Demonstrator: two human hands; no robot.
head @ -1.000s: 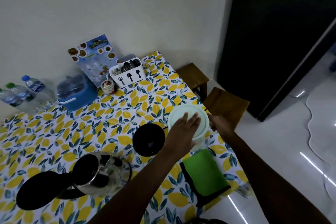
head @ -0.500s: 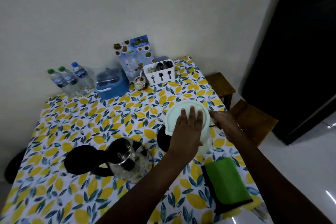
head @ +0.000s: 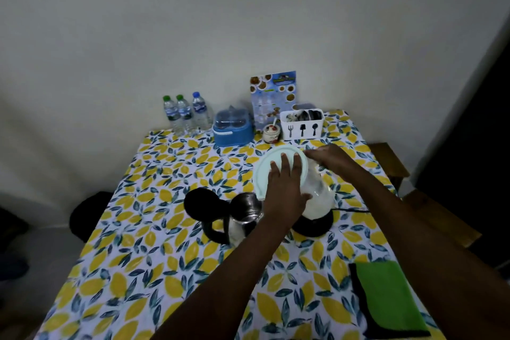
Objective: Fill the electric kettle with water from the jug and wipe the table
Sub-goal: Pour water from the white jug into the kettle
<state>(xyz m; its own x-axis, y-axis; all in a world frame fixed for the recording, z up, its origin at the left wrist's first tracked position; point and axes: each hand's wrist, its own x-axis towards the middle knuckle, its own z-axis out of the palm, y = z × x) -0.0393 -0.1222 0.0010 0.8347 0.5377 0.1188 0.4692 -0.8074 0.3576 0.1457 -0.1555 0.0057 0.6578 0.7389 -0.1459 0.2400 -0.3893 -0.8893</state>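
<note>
A translucent jug [head: 317, 193] with a pale round lid [head: 262, 174] leans to the left, its lid edge over the mouth of the steel electric kettle [head: 245, 215]. My left hand [head: 284, 188] lies flat on the lid with the thumb round the jug's side. My right hand [head: 331, 159] grips the jug's far side; the handle is hidden under it. The kettle's black lid [head: 201, 204] stands open to the left. The black kettle base [head: 314, 225] sits under the jug. A folded green cloth [head: 386, 298] lies at the table's near right corner.
The table [head: 165, 257] has a lemon-print cover. Along the far wall stand three water bottles [head: 185, 113], a blue box [head: 233, 127], a small jar [head: 271, 132], a cutlery holder [head: 302, 125] and a menu card [head: 273, 91]. Wooden stools [head: 441, 218] stand to the right.
The jug has gone from upright to leaning toward the kettle, with both hands still on it. My view has swung left and now faces the wall.
</note>
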